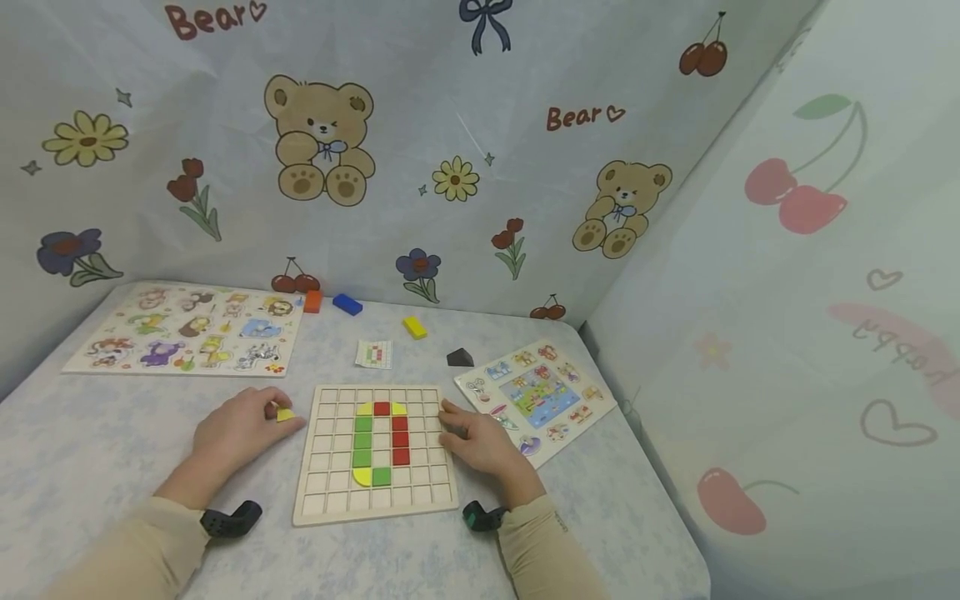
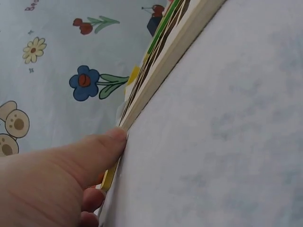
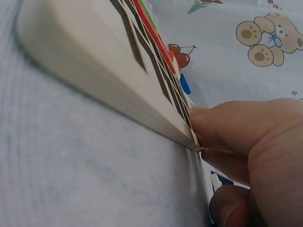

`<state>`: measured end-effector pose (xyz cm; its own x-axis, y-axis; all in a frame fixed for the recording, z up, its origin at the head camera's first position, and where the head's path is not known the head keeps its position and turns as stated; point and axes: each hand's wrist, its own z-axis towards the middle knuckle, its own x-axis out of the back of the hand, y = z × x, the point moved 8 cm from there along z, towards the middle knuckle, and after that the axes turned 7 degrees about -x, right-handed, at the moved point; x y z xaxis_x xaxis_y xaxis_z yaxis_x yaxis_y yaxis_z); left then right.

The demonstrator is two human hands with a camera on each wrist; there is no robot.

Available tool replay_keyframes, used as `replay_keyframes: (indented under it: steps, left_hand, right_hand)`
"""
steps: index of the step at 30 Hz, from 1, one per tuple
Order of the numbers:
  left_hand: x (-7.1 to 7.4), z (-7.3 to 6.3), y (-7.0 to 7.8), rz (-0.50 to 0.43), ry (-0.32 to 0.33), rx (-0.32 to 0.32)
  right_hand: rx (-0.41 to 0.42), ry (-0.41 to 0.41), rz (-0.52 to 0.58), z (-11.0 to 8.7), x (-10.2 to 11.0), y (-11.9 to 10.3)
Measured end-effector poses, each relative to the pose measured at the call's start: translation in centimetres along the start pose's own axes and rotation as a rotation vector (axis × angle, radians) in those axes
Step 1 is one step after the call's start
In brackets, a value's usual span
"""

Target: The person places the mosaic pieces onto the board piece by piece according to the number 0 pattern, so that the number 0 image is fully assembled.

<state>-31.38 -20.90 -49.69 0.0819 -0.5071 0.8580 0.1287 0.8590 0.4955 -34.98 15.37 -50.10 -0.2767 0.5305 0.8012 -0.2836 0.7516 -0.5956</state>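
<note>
A pale wooden grid board (image 1: 322,482) lies flat between the two hands in the head view. Set in its cells is a ring of green squares (image 1: 363,441), red squares (image 1: 401,439) and rounded yellow corner pieces (image 1: 362,477). The left hand (image 1: 238,429) pinches a small yellow piece (image 1: 285,414) just off the board's left edge. In the left wrist view its thumb (image 2: 102,149) overlaps the board's edge. The right hand (image 1: 483,442) grips the board's right edge with thumb and bent fingers, also seen in the right wrist view.
Behind the board lie a small pattern card (image 1: 374,354), an orange block (image 1: 312,302), a blue block (image 1: 347,304), a yellow block (image 1: 415,327) and a black wedge-shaped object (image 1: 460,357). An animal puzzle (image 1: 187,329) sits back left; another picture puzzle (image 1: 480,392) sits right, beside the right hand.
</note>
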Motion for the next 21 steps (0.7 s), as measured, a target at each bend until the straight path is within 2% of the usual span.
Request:
replay_keyframes:
  steps: [6,15,21]
  left_hand:
    - [-0.10,0.15,0.11,-0.004,0.022,0.011]
    - [0.17,0.00,0.25,0.001,0.017,0.003]
    - [0.32,-0.18,-0.03,-0.016,0.024,0.034]
  right_hand:
    - [-0.007,0.002,-0.014,0.02,-0.01,0.15]
    - [-0.005,0.005,-0.016,-0.02,-0.02,0.13]
    - [-0.004,0.001,-0.023,0.00,-0.03,0.07]
